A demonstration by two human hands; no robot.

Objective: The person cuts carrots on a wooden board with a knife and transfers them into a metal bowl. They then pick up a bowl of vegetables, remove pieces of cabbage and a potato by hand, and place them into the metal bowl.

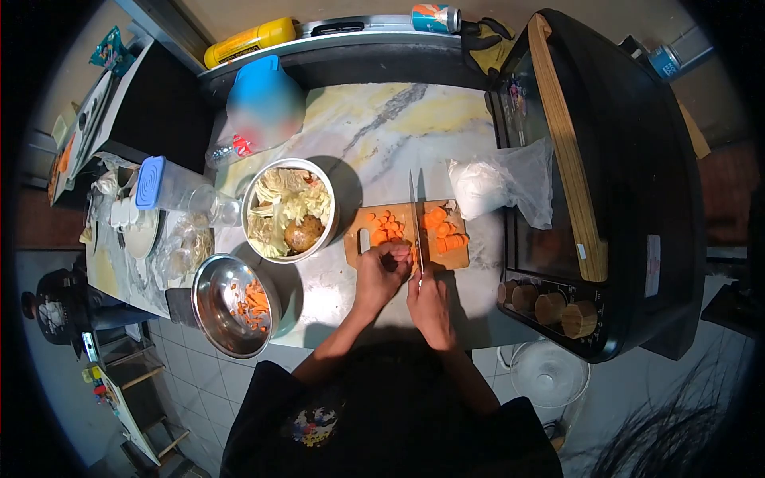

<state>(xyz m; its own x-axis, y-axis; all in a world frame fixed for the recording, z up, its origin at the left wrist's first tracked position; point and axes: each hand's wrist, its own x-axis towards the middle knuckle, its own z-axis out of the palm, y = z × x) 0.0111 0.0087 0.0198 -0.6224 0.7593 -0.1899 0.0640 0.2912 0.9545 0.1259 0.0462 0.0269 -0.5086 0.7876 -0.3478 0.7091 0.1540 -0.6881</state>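
Observation:
A wooden cutting board (462, 259) lies on the marbled counter with cut carrot pieces (385, 225) on its left part and more carrot slices (451, 242) on its right. My right hand (430, 307) is closed round the handle of a knife (423, 211), whose blade points away from me across the board. Close beside the blade, my left hand (382, 275) has its fingers curled together over a bit of orange carrot (413, 253), mostly hidden by them.
Left of the board stand a white bowl (249, 231) with cabbage leaves and a potato, and a steel bowl (205, 319) holding carrot bits. A bag of white powder (482, 187) sits at the right, beside a black oven (637, 199). A lidded plastic container (179, 187) lies farther left.

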